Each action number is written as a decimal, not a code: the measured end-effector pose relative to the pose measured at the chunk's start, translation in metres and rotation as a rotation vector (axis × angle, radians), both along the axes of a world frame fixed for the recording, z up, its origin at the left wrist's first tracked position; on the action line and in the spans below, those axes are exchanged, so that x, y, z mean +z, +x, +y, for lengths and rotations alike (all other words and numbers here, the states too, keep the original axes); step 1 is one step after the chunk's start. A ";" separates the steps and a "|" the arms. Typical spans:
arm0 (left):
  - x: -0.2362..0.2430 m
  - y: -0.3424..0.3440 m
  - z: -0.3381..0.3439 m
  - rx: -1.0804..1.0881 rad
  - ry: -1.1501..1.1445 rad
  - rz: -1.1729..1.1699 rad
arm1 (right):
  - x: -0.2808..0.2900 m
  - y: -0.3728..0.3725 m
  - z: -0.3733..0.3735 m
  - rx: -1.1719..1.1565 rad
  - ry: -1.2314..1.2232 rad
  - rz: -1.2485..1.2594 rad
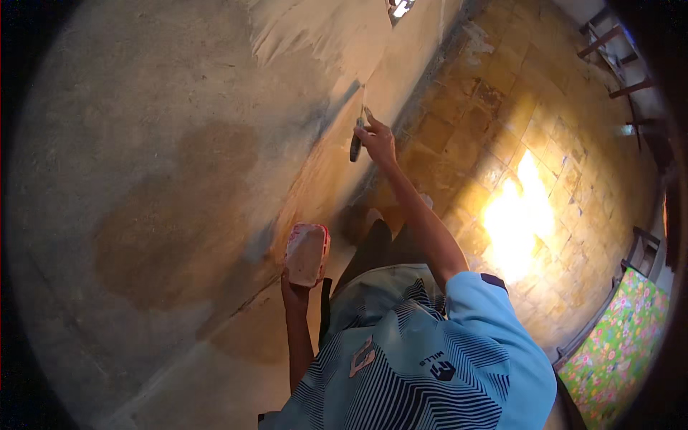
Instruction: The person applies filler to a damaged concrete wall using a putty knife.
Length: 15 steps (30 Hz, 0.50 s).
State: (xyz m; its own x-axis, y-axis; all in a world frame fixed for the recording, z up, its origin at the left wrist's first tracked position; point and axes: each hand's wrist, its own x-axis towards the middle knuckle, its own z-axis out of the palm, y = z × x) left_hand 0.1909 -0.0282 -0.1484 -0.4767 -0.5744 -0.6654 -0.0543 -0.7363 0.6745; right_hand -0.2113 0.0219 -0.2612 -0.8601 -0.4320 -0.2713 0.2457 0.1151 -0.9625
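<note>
My right hand [380, 142] is reached out to the wall, closed round the dark handle of a putty knife [355, 147]. Its thin blade points up and away, seen nearly edge-on against the wall; I cannot tell whether it touches. Lower and to the left, close to my body, my left hand [294, 289] grips a red-rimmed rectangular tub [327, 247] from below. A pale, smooth paste [307, 254] fills the tub, its open top facing me. Light patches of spread coating [301, 32] cover part of the grey wall [179, 93].
Worn yellowish floor tiles [466, 136] run along the wall's base, with a bright patch of sunlight [519, 222] at right. A flowered green cloth [616, 344] hangs over a dark frame at lower right. Dark wooden furniture legs [600, 41] stand at far right.
</note>
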 end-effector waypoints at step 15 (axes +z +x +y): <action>0.007 0.017 -0.030 0.048 0.004 -0.023 | 0.005 0.042 0.015 0.069 -0.184 -0.220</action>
